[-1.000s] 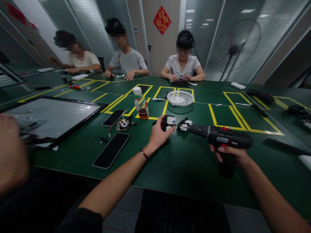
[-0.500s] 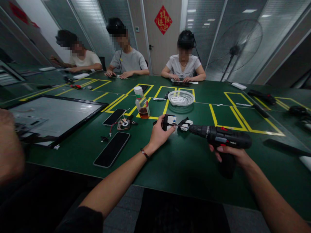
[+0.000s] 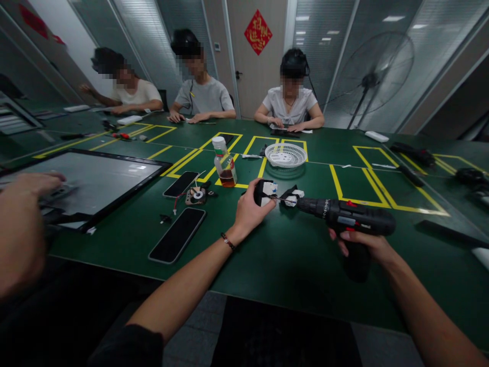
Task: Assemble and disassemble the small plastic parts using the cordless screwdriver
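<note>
Here's my left hand (image 3: 252, 208) out over the table (image 3: 244, 265), fingers and thumb wrapped around a small black-and-white part (image 3: 269, 188), just beyond the near middle of the green top. My right hand (image 3: 361, 242) has a firm grip on the handle of a black cordless drill (image 3: 353, 214), lying level and pointing left, straight at the part! The long thin bit (image 3: 283, 199) runs from the chuck right to the part, close by my left thumb; whether the tip sits in a screw, I can't tell from here. A second black-and-white piece (image 3: 293, 195) lies just by the bit, near the chuck.

Over on my left, two dark-screened phones, the nearer smartphone (image 3: 178, 235) and the farther smartphone (image 3: 181, 184), with a small wired component (image 3: 196, 195) between them. Beyond, a capped bottle (image 3: 226, 171) stands upright with a little brown liquid at the bottom (label turned mostly to the right), and the round white plastic basket (image 3: 272, 153) sits to its right. At the far left, a co-worker's hand (image 3: 19, 229), blurred, reaches over a large black-framed panel (image 3: 110, 165). Across the table, three people (image 3: 289, 107) sit, their hands at the tabletop.
</note>
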`<control>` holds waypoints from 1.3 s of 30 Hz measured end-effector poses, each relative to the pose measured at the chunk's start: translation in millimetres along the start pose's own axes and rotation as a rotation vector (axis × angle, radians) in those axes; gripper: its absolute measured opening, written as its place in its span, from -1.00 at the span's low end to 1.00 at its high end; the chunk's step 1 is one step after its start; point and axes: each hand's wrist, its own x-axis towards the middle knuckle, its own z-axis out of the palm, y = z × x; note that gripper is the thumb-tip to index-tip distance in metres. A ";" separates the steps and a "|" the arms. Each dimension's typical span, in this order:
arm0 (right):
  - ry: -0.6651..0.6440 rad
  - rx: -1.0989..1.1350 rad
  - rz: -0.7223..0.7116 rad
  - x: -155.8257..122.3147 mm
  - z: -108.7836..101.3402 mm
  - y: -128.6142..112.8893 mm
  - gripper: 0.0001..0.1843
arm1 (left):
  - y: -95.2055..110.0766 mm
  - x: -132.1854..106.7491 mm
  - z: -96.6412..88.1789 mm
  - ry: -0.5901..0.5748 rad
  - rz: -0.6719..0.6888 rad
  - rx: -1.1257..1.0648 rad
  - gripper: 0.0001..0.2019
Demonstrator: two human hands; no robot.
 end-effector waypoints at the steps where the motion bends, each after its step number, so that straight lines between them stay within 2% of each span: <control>1: 0.002 -0.006 0.003 0.0 0.2 -0.2 -0.80 | 0.8 -0.1 -1.0 0.005 0.006 0.016 -0.35; 11: -0.022 0.000 0.033 1.1 -4.7 3.7 -0.82 | 0.7 0.5 -0.2 0.014 0.027 0.073 -0.36; 29: 0.017 0.004 0.059 0.6 -4.8 4.4 -0.81 | -2.1 1.1 -0.5 0.003 0.021 0.067 -0.36; 34: 0.004 0.008 0.022 0.9 -4.3 4.8 -0.82 | -3.5 1.3 -0.4 0.000 0.017 0.028 -0.36; 39: 0.009 0.038 0.013 1.1 -5.4 7.9 -0.77 | -7.2 2.8 4.6 -0.034 -0.034 -0.102 -0.37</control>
